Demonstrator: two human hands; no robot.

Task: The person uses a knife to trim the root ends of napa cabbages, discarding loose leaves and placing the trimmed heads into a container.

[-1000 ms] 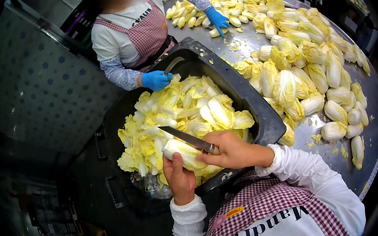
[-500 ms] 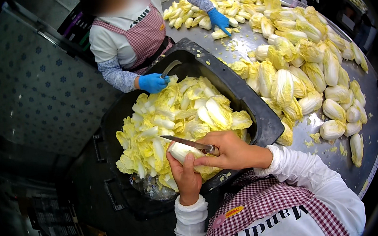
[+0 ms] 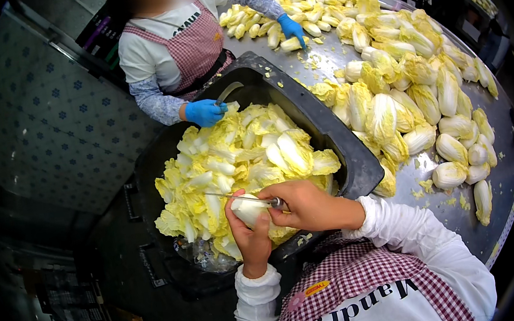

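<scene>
My left hand [image 3: 251,238] holds a pale white-and-yellow cabbage piece [image 3: 250,209] tight in its fingers over the big black plastic tub [image 3: 343,152] of cut cabbage, while my right hand [image 3: 303,205] grips a thin metal knife [image 3: 236,196] lying across it.

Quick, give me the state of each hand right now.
Left hand: closed around a pale cabbage piece, held over the black bin.
Right hand: closed on a knife, blade lying across the cabbage piece.
</scene>
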